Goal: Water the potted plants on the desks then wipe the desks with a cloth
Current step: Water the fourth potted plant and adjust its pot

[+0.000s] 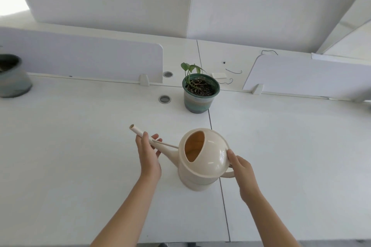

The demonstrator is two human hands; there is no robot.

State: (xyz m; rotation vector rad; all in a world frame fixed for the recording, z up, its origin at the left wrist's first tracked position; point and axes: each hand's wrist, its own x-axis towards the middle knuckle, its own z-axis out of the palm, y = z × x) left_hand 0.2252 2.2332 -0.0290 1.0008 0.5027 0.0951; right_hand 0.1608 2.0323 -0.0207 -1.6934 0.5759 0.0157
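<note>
Head view looks down on a cream watering can (202, 159) at the middle of the white desk (80, 146), close to the near edge, right on the dark seam where two desktops meet; whether its base touches the surface I cannot tell. Its spout points left and away. The left hand (149, 155) is wrapped around the spout partway along, fingers curled under and thumb over it. The right hand (242, 171) is closed on the loop handle at the can's right side, thumb pressed on the domed top. Both forearms reach in from the near edge.

Beyond the can, near the far edge on the same seam, stands a potted plant (198, 90) in a green-banded pot. Two round cable holes (164, 99) lie left of it. White dividers (80, 58) run along the far edge, a second pot (12, 76) sits at the far left, and loose dark thread (233, 71) lies behind the plant.
</note>
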